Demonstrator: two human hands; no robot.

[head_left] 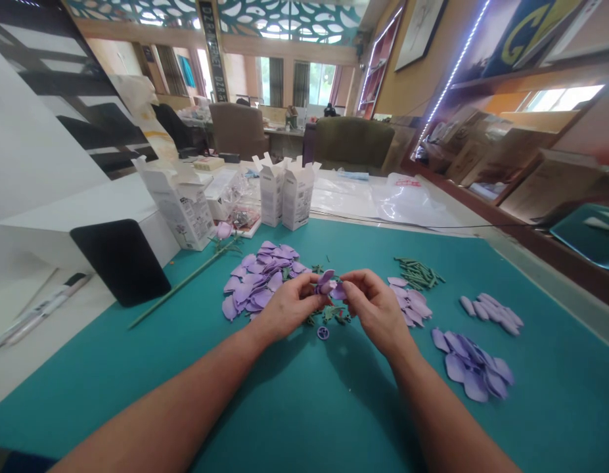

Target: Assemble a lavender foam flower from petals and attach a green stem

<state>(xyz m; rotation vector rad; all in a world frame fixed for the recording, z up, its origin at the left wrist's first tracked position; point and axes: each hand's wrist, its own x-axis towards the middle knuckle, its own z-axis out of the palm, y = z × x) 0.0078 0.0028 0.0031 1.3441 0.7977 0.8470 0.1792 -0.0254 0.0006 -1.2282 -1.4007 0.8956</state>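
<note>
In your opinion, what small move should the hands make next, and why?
Probably the right hand should gently press the purple petal at its fingertips toward the small flower piece, while the left hand steadies that piece. The petal is right beside it, and the hands are close together; whether it is already attached is too small to tell.

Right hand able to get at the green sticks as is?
Likely yes: the right hand is near the green sticks, only low petals by the way, though it holds a purple piece.
</note>
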